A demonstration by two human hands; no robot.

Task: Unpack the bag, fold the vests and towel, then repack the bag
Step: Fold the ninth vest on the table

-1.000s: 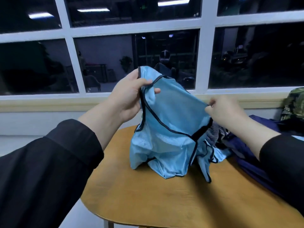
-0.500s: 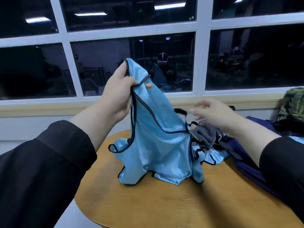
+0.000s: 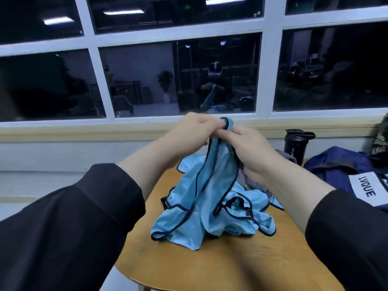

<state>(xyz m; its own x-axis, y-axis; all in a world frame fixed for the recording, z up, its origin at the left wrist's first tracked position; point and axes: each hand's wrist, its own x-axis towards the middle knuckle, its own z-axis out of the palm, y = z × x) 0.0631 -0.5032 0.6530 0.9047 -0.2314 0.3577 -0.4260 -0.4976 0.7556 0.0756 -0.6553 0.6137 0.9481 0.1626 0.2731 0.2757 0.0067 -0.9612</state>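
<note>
A light blue vest (image 3: 212, 198) with black trim hangs from both hands over the wooden table (image 3: 231, 267), its lower part bunched on the tabletop. My left hand (image 3: 193, 133) and my right hand (image 3: 245, 145) are pressed close together at the top and pinch the vest's shoulder strap. More blue vest fabric lies crumpled beneath it. A grey striped towel (image 3: 254, 183) peeks out behind my right wrist. The dark navy bag (image 3: 336, 166) with a white label lies at the right.
A black bottle (image 3: 295, 144) stands at the table's back edge next to the bag. A window wall and sill run close behind the table. Some green patterned fabric (image 3: 381, 137) shows at the far right edge.
My right hand left the pile and came up to join the left at the strap. The vest now hangs narrow from one point instead of being spread.
</note>
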